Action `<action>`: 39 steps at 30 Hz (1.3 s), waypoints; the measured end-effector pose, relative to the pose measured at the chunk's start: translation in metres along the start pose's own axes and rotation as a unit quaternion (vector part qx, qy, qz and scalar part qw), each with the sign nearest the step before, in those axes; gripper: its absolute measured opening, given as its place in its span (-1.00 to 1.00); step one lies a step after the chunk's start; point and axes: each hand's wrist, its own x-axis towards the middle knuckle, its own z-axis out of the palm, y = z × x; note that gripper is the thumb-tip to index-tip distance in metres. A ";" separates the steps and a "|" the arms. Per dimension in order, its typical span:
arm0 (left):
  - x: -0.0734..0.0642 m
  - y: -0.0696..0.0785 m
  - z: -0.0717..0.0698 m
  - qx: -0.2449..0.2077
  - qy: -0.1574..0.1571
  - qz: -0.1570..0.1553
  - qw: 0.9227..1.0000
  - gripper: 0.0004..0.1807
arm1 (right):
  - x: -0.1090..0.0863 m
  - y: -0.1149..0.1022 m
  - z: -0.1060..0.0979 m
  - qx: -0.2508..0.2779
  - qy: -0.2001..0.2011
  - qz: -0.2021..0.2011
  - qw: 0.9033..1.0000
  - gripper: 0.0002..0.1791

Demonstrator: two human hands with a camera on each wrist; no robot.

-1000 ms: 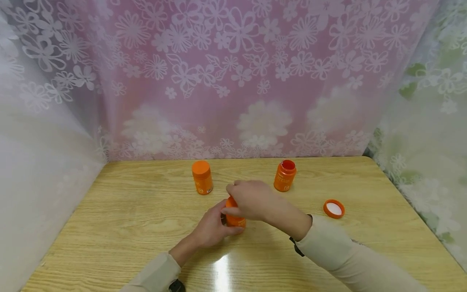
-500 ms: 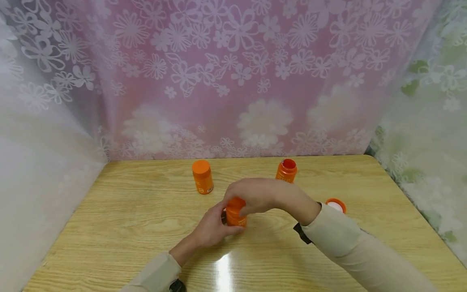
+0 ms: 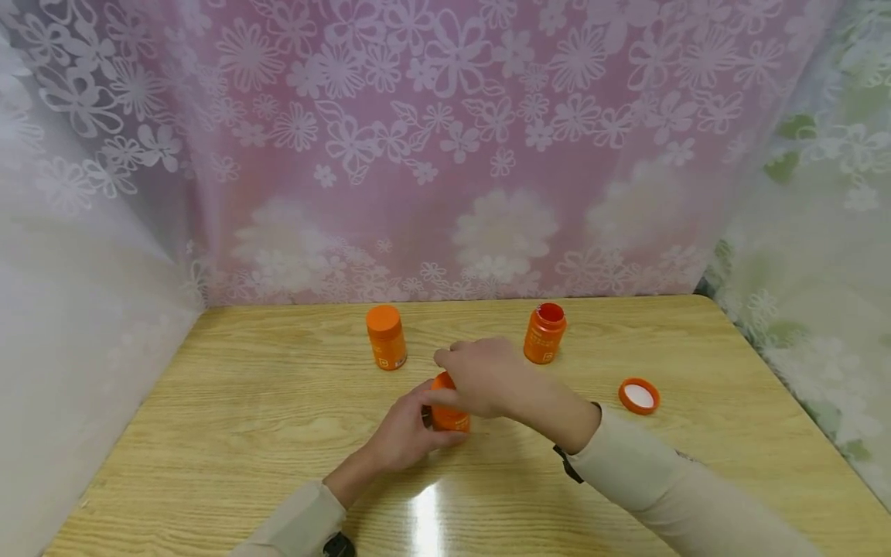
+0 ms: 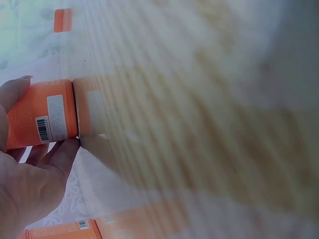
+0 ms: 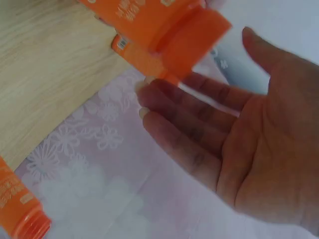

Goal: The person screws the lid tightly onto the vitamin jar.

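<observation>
An orange pill bottle [image 3: 452, 420] stands upright on the table, and my left hand [image 3: 404, 437] grips its lower body from the left. In the left wrist view a white barcode label [image 4: 50, 122] shows on its side. My right hand [image 3: 483, 379] is over the orange cap [image 5: 194, 42], which sits on this bottle. In the right wrist view its fingers are spread, with the thumb apart from the cap. Whether a fingertip touches the cap is hard to tell because of blur.
Behind and to the left stands a capped orange bottle [image 3: 386, 340]. An uncapped orange bottle [image 3: 544, 336] stands at the back right. Nearer on the right, a loose orange cap [image 3: 639, 396] lies with its white inside up. A floral curtain [image 3: 452, 155] hangs behind the wooden table [image 3: 264, 433].
My right hand turned over the cap with fingers closed down on it, then swung back and loosened. The left hand and the bottle have stayed in place.
</observation>
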 end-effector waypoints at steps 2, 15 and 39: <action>0.000 0.000 0.000 -0.005 0.001 -0.007 1.000 -0.42 | -0.002 0.005 -0.006 0.017 -0.020 -0.038 0.999 -0.47; -0.001 -0.001 0.000 -0.007 0.003 -0.019 1.000 -0.34 | 0.003 0.009 -0.002 0.060 -0.026 -0.127 0.990 -0.68; 0.000 0.002 -0.001 -0.013 0.005 -0.021 1.000 -0.36 | 0.003 0.014 -0.008 0.089 -0.027 -0.154 0.984 -0.71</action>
